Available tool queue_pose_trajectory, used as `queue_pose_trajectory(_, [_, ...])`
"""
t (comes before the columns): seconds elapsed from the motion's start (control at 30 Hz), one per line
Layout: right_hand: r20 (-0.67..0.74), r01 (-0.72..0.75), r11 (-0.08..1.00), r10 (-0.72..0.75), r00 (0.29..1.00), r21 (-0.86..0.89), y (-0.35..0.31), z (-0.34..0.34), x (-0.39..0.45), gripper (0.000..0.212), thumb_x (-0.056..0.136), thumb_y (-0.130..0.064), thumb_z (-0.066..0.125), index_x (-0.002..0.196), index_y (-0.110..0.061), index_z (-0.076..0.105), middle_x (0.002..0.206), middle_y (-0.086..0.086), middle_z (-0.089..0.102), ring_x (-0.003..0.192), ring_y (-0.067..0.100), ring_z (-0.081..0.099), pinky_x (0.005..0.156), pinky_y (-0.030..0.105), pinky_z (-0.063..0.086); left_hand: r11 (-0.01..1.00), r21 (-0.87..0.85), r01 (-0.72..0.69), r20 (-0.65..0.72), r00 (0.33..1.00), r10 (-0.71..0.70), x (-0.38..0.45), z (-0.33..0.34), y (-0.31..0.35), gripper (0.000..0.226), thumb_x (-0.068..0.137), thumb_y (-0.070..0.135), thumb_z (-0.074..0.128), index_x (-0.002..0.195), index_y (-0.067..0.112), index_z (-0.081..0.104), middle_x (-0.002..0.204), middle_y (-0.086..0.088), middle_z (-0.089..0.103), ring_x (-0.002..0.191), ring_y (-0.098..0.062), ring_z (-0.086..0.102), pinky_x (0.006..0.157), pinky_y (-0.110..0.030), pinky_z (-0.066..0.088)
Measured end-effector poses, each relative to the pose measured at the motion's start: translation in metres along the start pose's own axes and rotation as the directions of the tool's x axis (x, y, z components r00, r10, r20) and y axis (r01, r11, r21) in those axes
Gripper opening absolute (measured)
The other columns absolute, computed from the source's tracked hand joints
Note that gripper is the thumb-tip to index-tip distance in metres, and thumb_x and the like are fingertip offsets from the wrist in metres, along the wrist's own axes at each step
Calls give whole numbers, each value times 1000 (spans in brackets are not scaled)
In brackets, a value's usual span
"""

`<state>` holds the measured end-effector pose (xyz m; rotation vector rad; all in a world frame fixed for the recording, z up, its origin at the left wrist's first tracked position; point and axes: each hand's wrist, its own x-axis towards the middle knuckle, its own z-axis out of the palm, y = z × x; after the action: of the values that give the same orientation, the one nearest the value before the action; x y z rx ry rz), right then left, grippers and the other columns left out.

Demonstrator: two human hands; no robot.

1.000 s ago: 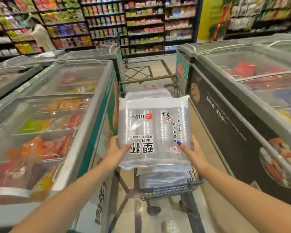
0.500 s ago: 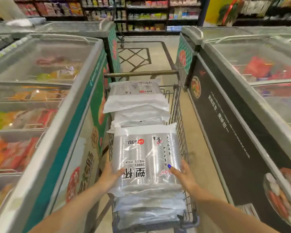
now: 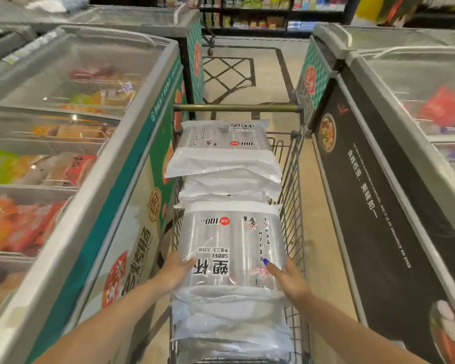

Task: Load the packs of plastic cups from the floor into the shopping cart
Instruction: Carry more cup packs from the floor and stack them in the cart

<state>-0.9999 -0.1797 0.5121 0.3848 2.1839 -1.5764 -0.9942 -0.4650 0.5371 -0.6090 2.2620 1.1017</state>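
While both hands hold the near end of one pack, two chest freezers wall in the aisle: the left freezer (image 3: pixel 95 164) just outboard of the left hand and the right freezer (image 3: pixel 394 179) just outboard of the right, leaving room for little more than the shopping cart (image 3: pixel 290 227) between them. Its wire basket runs away from the grip toward the handle bar (image 3: pixel 237 108) at the far end. Beyond the grip a stack of packs (image 3: pixel 225 164) fills the far half, and more packs lie directly beneath the held one. The held pack of plastic cups (image 3: pixel 231 243) lies flat on that lower stack, probably so it sits level and leaves room above. The left hand (image 3: pixel 175 273) clasps its near left corner, thumb on top, fingers curled under; the right hand (image 3: pixel 289 281) clasps the near right corner likewise, thumb pressed on the film. I judge the pack is being set down, not yet released
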Motion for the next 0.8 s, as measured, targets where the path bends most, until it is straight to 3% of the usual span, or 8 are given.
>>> queue_pose_trajectory(0.1, [-3,-21,998,21,1000,-52,-5,-3,5,42,90,-39,68,127,-39,47,119,-16,61,112,10,56,95,27,38,1000,-12,-2,-13,1000,2,2,1,2,70,98,44,44,152,10,16,159,-9,19,146,-27,20,118,-45,21])
queue_pose_trajectory(0.2, [-28,12,972,-19,999,-235,-4,-5,7,68,79,-67,63,137,-36,44,136,-6,56,128,19,50,104,37,39,1000,26,-13,-40,999,14,-2,-1,-3,76,89,66,41,149,22,26,154,-2,32,141,-28,32,114,-53,27])
queue_pose_trajectory(0.27, [-81,20,912,-59,995,-410,-7,-6,7,91,80,-66,63,153,-27,25,156,3,32,144,24,28,117,41,25,992,123,-21,-64,998,29,-7,-4,-5,88,81,77,36,150,25,23,155,1,32,140,-30,32,113,-55,27])
queue_pose_trajectory(0.33, [-124,88,844,-180,976,-529,-21,-7,4,94,84,-55,66,156,-28,12,160,-1,16,147,21,14,117,39,16,977,214,-15,-96,995,36,-15,-10,-3,100,78,79,36,155,23,5,160,-2,17,146,-32,20,116,-54,21])
queue_pose_trajectory(0.4, [-87,180,757,-299,950,-628,-43,-9,4,93,85,-54,64,156,-29,10,161,-3,12,148,20,10,118,37,13,960,278,-24,-154,986,69,-26,-21,0,103,75,80,33,154,24,-2,161,-2,9,147,-31,13,118,-53,19])
queue_pose_trajectory(0.53, [62,366,613,-458,887,-700,-97,11,22,90,86,-60,59,156,-27,13,162,1,14,149,22,12,121,43,12,926,366,-88,-355,907,226,-58,-64,1,89,85,74,33,154,24,9,160,1,16,146,-28,20,117,-47,21])
queue_pose_trajectory(0.7, [347,664,369,-633,692,-651,-168,88,13,88,83,-64,55,154,-24,23,160,2,25,147,24,22,118,46,22,931,331,-155,-585,740,331,-120,-128,-32,94,78,86,24,151,26,28,155,2,32,141,-21,31,115,-40,27])
queue_pose_trajectory(0.8, [545,804,182,-649,531,-566,-195,148,-22,90,86,-65,53,156,-26,14,163,2,18,150,23,14,120,47,17,939,340,-57,-695,657,291,-178,-143,-74,96,75,89,19,149,30,31,154,-1,34,140,-23,32,114,-46,29])
